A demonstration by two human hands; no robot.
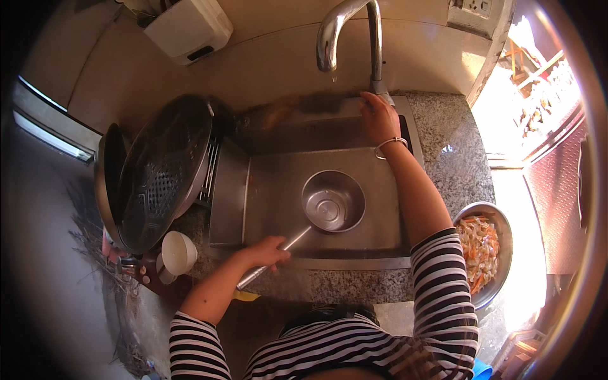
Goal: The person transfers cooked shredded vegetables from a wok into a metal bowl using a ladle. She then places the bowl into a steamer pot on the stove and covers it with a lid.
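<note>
My left hand (270,251) is wrapped around the long handle of a metal water dipper (334,201). The dipper's round bowl is over the stainless steel sink (280,190), with what looks like a little clear liquid at its bottom. My right hand (381,116), with a bangle at the wrist, is at the base of the chrome faucet (330,38). Its fingers hide part of the base, so whether they grip a lever cannot be told. Only a drop hangs below the spout.
Left of the sink, a large dark perforated pan (164,175) leans upright beside a rack. A white bowl (179,252) sits near it. At right, a metal bowl (506,237) holds shredded vegetables (479,251). Granite countertop (451,137) borders the sink; a white holder (185,31) hangs on the wall.
</note>
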